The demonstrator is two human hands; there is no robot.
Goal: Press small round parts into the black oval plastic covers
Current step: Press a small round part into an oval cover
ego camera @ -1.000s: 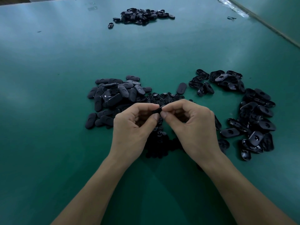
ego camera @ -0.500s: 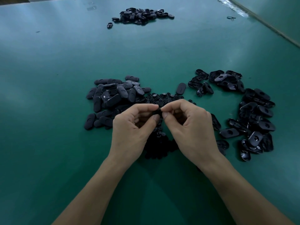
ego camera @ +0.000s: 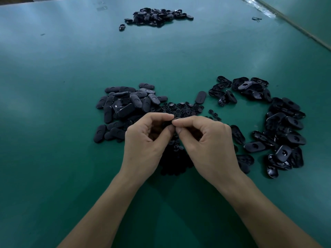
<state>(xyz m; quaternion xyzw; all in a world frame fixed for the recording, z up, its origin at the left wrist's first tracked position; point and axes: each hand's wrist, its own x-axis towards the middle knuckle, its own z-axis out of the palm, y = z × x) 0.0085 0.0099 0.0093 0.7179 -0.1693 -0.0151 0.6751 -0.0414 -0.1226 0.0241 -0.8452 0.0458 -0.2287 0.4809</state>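
Currently note left hand (ego camera: 145, 142) and right hand (ego camera: 207, 142) held together just above the green table (ego camera: 53, 104), fingertips meeting at mid-frame. Record both as curled, thumb and forefinger of each pinching one black oval cover (ego camera: 176, 119) from opposite ends. See only a thin dark edge of it between the fingertips, rest hidden. Cannot tell whether a round part sits in it. Find other fingers of both hands folded in toward the palms.

Log heap of small round parts (ego camera: 182, 107) directly beyond and beneath the hands, partly covered by them. Log left pile of covers (ego camera: 125, 106) touching that heap on its left side, mostly smooth side up. Log right pile of covers (ego camera: 283, 126) curving around to the right of the right hand, many hollow side up with a hole showing. Note single cover (ego camera: 200, 97) lying flat, smooth face up, between round-part heap and right pile. Note far pile of covers (ego camera: 155, 16) well apart near the table's far edge, with one stray piece (ego camera: 122, 27) just beside it at left. Note small dark item (ego camera: 256, 19) near the pale strip (ego camera: 265, 9) at far right; too small to identify.
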